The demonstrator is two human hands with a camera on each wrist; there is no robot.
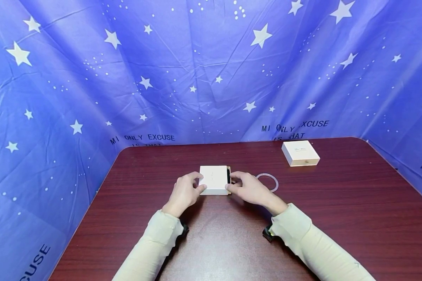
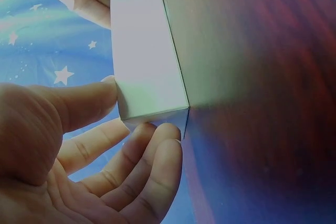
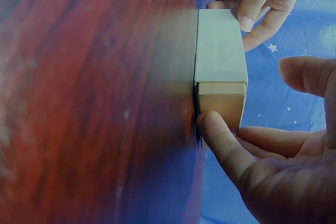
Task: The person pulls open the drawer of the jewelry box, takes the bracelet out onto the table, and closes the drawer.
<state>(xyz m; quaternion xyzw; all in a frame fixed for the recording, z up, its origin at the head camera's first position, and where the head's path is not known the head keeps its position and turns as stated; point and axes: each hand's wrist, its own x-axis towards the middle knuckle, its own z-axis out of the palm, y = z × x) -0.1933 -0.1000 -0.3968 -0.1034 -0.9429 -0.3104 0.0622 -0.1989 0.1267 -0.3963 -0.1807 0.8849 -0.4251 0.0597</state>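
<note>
A white slide-out box (image 1: 213, 178) lies flat on the table in the middle of the head view. Its tan inner drawer (image 3: 223, 103) sticks out a little on the right, with a dark strip of the inside showing. My left hand (image 1: 185, 192) grips the sleeve's left end, thumb on its top edge and fingers against the end face. At the other end is my right hand (image 1: 250, 189); its fingers touch the drawer's end while the thumb stands apart from the box in the right wrist view. The drawer's contents are hidden.
A pale translucent ring, like a bangle (image 1: 277, 184), lies just beyond my right hand. Farther back on the right stands a second white box (image 1: 300, 151), closed. Blue star-printed cloth (image 1: 197, 97) hangs behind and beside the dark red wooden table (image 1: 218, 242).
</note>
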